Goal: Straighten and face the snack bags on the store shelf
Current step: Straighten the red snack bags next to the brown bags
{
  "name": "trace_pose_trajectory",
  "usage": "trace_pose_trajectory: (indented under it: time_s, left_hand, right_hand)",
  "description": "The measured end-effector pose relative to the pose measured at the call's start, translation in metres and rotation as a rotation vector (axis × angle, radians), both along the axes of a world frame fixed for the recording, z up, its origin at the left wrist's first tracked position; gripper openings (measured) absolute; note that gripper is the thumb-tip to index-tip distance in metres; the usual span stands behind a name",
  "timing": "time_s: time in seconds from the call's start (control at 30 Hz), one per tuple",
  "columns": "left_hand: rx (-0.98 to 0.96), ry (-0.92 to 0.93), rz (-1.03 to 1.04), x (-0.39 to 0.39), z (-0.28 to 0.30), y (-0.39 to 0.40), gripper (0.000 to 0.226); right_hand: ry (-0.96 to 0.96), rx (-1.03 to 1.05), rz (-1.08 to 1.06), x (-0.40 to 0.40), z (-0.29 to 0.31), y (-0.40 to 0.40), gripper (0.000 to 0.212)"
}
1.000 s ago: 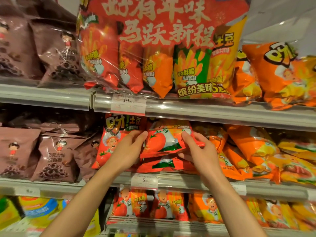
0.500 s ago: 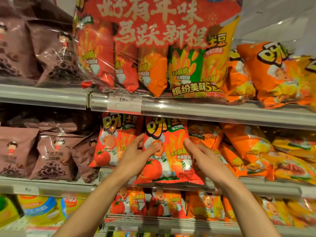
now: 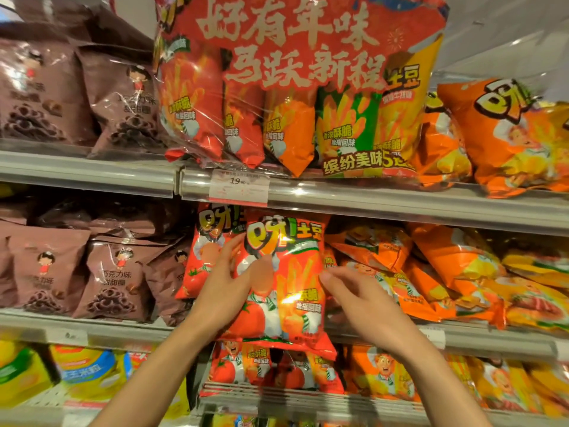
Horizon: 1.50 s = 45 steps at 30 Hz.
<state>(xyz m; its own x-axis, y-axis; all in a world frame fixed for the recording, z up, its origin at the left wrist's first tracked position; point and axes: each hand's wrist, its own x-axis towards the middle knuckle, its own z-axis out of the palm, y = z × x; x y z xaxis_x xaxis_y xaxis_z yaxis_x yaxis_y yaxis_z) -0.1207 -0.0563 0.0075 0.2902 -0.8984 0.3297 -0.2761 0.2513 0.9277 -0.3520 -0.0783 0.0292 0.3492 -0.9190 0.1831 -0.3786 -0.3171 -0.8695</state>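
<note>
A red tomato-flavour snack bag [image 3: 289,272] stands upright on the middle shelf [image 3: 492,342], front facing out, its bottom edge hanging over the shelf lip. My left hand [image 3: 226,291] grips its left edge with the thumb across the front. My right hand [image 3: 360,300] touches its right edge, fingers spread. A second red bag [image 3: 209,248] stands just left of it, partly covered. Orange bags [image 3: 455,272] to the right lie tilted and piled on each other.
Brown chocolate-ring bags [image 3: 107,278] fill the left of the middle and upper shelves. A large multi-pack [image 3: 292,87] and orange bags [image 3: 508,134] sit on the upper shelf, above a price tag [image 3: 238,188]. More red and orange bags [image 3: 277,371] line the lower shelf.
The red bag lay flat on a stack one second ago. Both hands have lifted it upright and turned its front outward; it now stands a little higher and more square.
</note>
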Motion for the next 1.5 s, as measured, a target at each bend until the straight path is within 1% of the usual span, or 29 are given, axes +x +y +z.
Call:
trace_pose_trajectory:
  time_s: [0.03, 0.1, 0.13, 0.2, 0.27, 0.37, 0.4, 0.43, 0.53, 0.6, 0.67, 0.73, 0.9, 0.97, 1.0, 1.07, 1.17, 1.23, 1.3, 1.37, 1.5]
  left_hand:
    - [-0.002, -0.019, 0.026, 0.008, -0.001, 0.001, 0.053]
    - [0.004, -0.055, 0.062, 0.022, -0.001, 0.006, 0.073]
    - [0.005, -0.058, 0.079, 0.027, 0.000, 0.008, 0.075]
    - [-0.007, -0.039, 0.111, 0.034, 0.002, 0.012, 0.067]
    - [-0.019, -0.024, 0.134, 0.038, 0.004, 0.014, 0.060]
    - [-0.013, -0.027, 0.146, 0.042, 0.004, 0.013, 0.058]
    - [-0.006, -0.030, 0.143, 0.043, 0.004, 0.013, 0.058]
    - [0.002, -0.028, 0.142, 0.044, 0.004, 0.013, 0.059]
    - [0.004, -0.035, 0.147, 0.046, 0.004, 0.011, 0.064]
    - [-0.009, -0.028, 0.160, 0.046, 0.003, 0.009, 0.067]
    - [-0.017, -0.027, 0.167, 0.044, 0.002, 0.007, 0.067]
    - [-0.023, -0.022, 0.174, 0.042, 0.002, 0.008, 0.065]
    - [-0.017, 0.001, 0.172, 0.041, 0.003, 0.011, 0.066]
    - [-0.016, -0.007, 0.188, 0.041, 0.003, 0.013, 0.064]
    - [-0.024, -0.008, 0.191, 0.041, 0.003, 0.014, 0.063]
    - [-0.030, -0.005, 0.181, 0.041, 0.005, 0.018, 0.062]
    - [-0.022, -0.009, 0.153, 0.042, 0.006, 0.024, 0.065]
    - [-0.019, -0.009, 0.151, 0.045, 0.006, 0.026, 0.067]
    - [-0.019, -0.011, 0.156, 0.048, 0.007, 0.027, 0.065]
    - [-0.023, -0.020, 0.170, 0.051, 0.007, 0.028, 0.062]
    - [-0.023, -0.005, 0.175, 0.060, 0.006, 0.029, 0.058]
  right_hand:
    - [0.114, -0.160, -0.085, 0.001, 0.001, -0.004, 0.031]
    - [0.337, -0.477, -0.246, 0.002, 0.001, -0.019, 0.031]
    - [0.418, -0.595, -0.289, 0.004, 0.000, -0.029, 0.031]
    - [0.581, -0.747, -0.327, 0.009, -0.002, -0.053, 0.033]
    - [0.716, -0.772, -0.340, 0.015, -0.001, -0.073, 0.037]
    - [0.838, -0.634, -0.241, 0.016, 0.003, -0.092, 0.043]
    - [0.865, -0.618, -0.219, 0.013, 0.004, -0.094, 0.044]
    - [0.872, -0.634, -0.213, 0.008, 0.004, -0.094, 0.043]
    - [0.858, -0.767, -0.248, -0.010, 0.002, -0.084, 0.040]
    - [0.845, -0.837, -0.275, -0.024, -0.002, -0.077, 0.034]
    - [0.878, -0.872, -0.321, -0.036, -0.004, -0.072, 0.024]
    - [0.919, -0.886, -0.367, -0.041, -0.003, -0.067, 0.023]
    - [0.979, -0.853, -0.449, -0.016, 0.010, -0.059, 0.031]
    - [0.957, -0.836, -0.392, 0.005, 0.016, -0.058, 0.034]
    - [0.940, -0.784, -0.348, 0.017, 0.018, -0.059, 0.039]
    - [0.921, -0.596, -0.300, 0.041, 0.021, -0.067, 0.053]
    - [0.935, -0.244, -0.343, 0.064, 0.019, -0.087, 0.079]
    - [0.924, -0.102, -0.347, 0.069, 0.014, -0.096, 0.088]
    - [0.855, -0.071, -0.364, 0.068, 0.009, -0.099, 0.085]
    - [0.766, -0.090, -0.397, 0.065, 0.005, -0.099, 0.077]
    - [0.548, -0.149, -0.476, 0.062, 0.000, -0.092, 0.070]
